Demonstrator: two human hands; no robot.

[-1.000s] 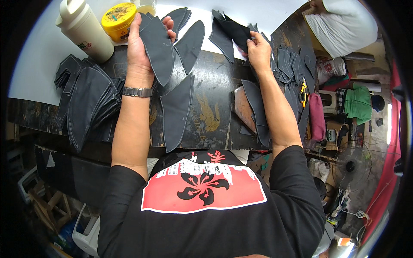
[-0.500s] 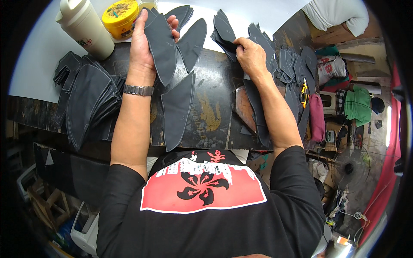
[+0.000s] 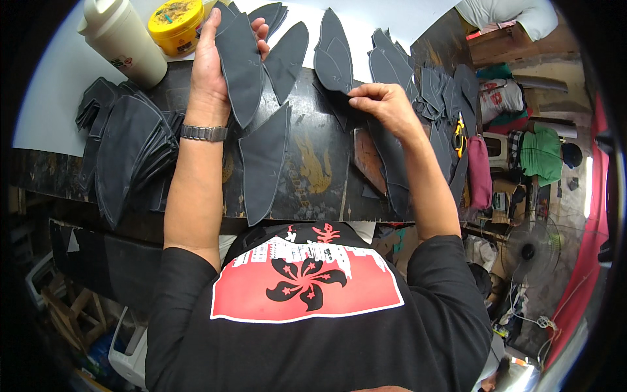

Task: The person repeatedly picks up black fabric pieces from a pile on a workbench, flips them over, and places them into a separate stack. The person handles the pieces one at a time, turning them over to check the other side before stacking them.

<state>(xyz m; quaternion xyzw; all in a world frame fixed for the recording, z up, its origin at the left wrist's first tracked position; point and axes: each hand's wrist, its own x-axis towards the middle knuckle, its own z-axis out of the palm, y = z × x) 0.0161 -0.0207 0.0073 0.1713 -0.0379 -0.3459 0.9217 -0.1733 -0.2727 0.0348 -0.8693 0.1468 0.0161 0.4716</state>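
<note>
My left hand (image 3: 208, 75) is wrapped around a few dark grey leaf-shaped fabric pieces (image 3: 240, 73), held upright at the far left of the table. My right hand (image 3: 390, 108) pinches, thumb against forefinger, the lower edge of another dark grey piece (image 3: 334, 55), which has a smaller piece lying on its face. Between the hands, one pointed piece (image 3: 287, 60) lies beside the held ones. A longer piece (image 3: 264, 168) lies nearer to me. Beyond my right hand sits a pile of similar pieces (image 3: 392, 60).
A thick stack of dark pieces (image 3: 130, 153) lies on the left of the black table (image 3: 313, 202). A cream tumbler (image 3: 124, 46) and a yellow tub (image 3: 176, 26) stand behind it. Yellow-handled snips (image 3: 459, 137) and more cut pieces (image 3: 439, 98) lie right; a fan (image 3: 530, 251) stands beyond.
My right hand has drawn slightly nearer to me, and its piece has turned to show its broad face with the smaller piece on it. The left hand keeps its hold.
</note>
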